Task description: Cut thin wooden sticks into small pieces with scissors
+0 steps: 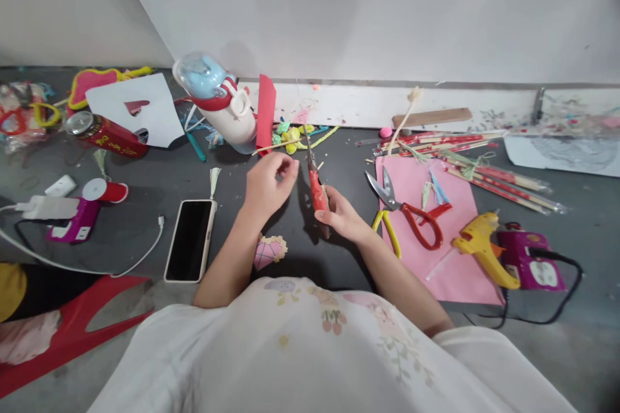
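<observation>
My right hand (341, 214) is closed around the red handle of a small cutter (316, 184), blade pointing away from me. My left hand (268, 182) hovers just left of the blade with fingers curled in a pinch; what it holds is too small to make out. Both hands are over the dark tabletop (232, 171). A pink heart-shaped piece with a lace edge (269, 251) lies near my left forearm. A thin wooden stick (278, 145) lies just beyond the hands.
Red-and-yellow shears (404, 213) and a yellow glue gun (482, 245) rest on pink paper (455, 271) at right. Several sticks (479, 168) lie behind. A phone (190, 240), a bottle (217, 100), a red can (107, 135) and a purple power strip (72, 226) sit left.
</observation>
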{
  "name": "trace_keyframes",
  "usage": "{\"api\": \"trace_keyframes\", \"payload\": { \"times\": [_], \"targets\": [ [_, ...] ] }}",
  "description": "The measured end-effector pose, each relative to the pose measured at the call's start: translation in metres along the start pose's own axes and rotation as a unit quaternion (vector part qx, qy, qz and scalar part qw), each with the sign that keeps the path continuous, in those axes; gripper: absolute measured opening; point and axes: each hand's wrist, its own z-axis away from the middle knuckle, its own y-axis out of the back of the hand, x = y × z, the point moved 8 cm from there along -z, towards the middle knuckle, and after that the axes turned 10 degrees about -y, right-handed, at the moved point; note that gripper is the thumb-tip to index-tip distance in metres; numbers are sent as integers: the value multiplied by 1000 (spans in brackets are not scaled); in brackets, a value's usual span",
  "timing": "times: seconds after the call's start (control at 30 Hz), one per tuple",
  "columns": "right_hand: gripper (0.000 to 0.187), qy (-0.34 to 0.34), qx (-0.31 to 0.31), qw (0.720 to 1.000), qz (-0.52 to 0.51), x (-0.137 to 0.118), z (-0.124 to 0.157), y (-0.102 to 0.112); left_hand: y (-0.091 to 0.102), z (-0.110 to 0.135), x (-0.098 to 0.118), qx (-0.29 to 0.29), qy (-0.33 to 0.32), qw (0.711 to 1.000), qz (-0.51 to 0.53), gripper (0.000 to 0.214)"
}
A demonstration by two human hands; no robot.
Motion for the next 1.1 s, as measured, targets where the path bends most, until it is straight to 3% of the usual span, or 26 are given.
{"api": "trace_keyframes", "payload": {
  "times": [0.1, 0.2, 0.33, 0.5, 0.6, 0.8, 1.1],
  "targets": [
    [51, 20, 9, 999, -45, -5, 0, 2, -34, 10, -2, -122, 90, 976, 156, 38],
    [53, 34, 11, 998, -58, -8, 0, 4, -60, 19, 6, -215, 119, 928, 279, 43],
    [54, 41, 15, 998, -54, -9, 0, 5, -78, 28, 14, -278, 147, 869, 382, 49],
    [51, 59, 44, 997, -6, -9, 0, 9, -86, 33, 14, -249, 235, 807, 481, 72],
    [55, 85, 74, 993, 21, -11, 1, 14, -87, 32, 16, -218, 263, 783, 520, 70],
    [63, 94, 69, 993, 24, -9, 1, 15, -88, 31, 16, -173, 271, 779, 538, 61],
    [72, 65, 52, 996, 12, -6, 1, 13, -90, 34, 14, -165, 283, 773, 544, 59]
  ]
}}
